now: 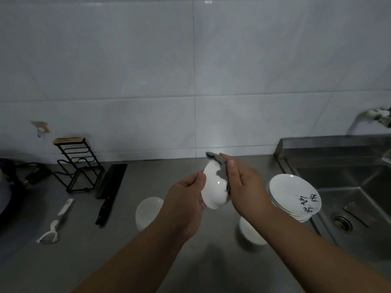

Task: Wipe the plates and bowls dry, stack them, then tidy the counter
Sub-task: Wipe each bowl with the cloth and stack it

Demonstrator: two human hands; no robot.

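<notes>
My left hand (186, 197) grips a small white bowl (213, 188) held above the steel counter (148, 261), tilted on its side. My right hand (243, 185) presses a grey cloth (220, 163) against the bowl's right side, fingers wrapped over the cloth. A second white bowl (148, 211) sits on the counter below my left wrist. Another white bowl (250, 231) stands under my right forearm, partly hidden. A stack of white plates (294, 195) with black writing rests beside the sink.
A steel sink (349, 187) with drain and tap (372, 117) fills the right. At left lie a cleaver (110, 189), a white peeler (57, 223) and a black wire rack (78, 166). A dark appliance with cables sits at the far left edge.
</notes>
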